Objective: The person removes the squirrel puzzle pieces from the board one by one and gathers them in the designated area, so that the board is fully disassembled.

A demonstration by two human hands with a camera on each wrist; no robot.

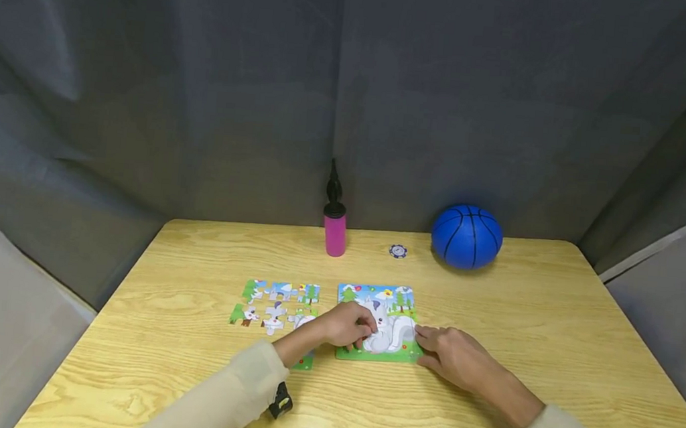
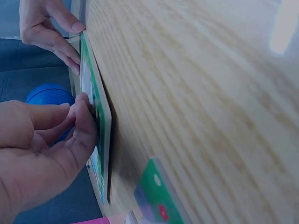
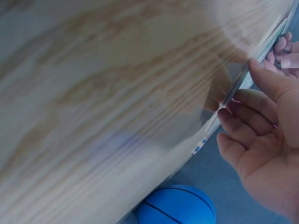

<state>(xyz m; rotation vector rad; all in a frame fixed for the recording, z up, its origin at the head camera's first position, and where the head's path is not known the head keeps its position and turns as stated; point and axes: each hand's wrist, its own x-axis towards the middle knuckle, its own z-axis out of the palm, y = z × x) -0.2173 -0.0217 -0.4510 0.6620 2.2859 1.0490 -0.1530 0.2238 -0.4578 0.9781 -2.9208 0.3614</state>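
Observation:
A puzzle board (image 1: 390,342) with a white squirrel picture lies flat in the middle of the table. My left hand (image 1: 349,325) is over its left half, fingers loosely bent and fingertips right at the picture; in the left wrist view nothing shows between thumb and fingers. My right hand (image 1: 459,357) touches the board's right edge, its fingers fairly straight along the side and the thumb by the near corner. Left of the board, loose jigsaw pieces (image 1: 274,317) lie in spaced rows, some hidden under my left forearm. A green piece (image 2: 161,191) shows close by in the left wrist view.
At the back stands a pink hand pump (image 1: 335,233) with a black top. A blue-and-white poker chip (image 1: 398,250) lies to its right, then a blue basketball (image 1: 467,237). Dark cloth (image 1: 255,99) hangs behind the wooden table (image 1: 559,311).

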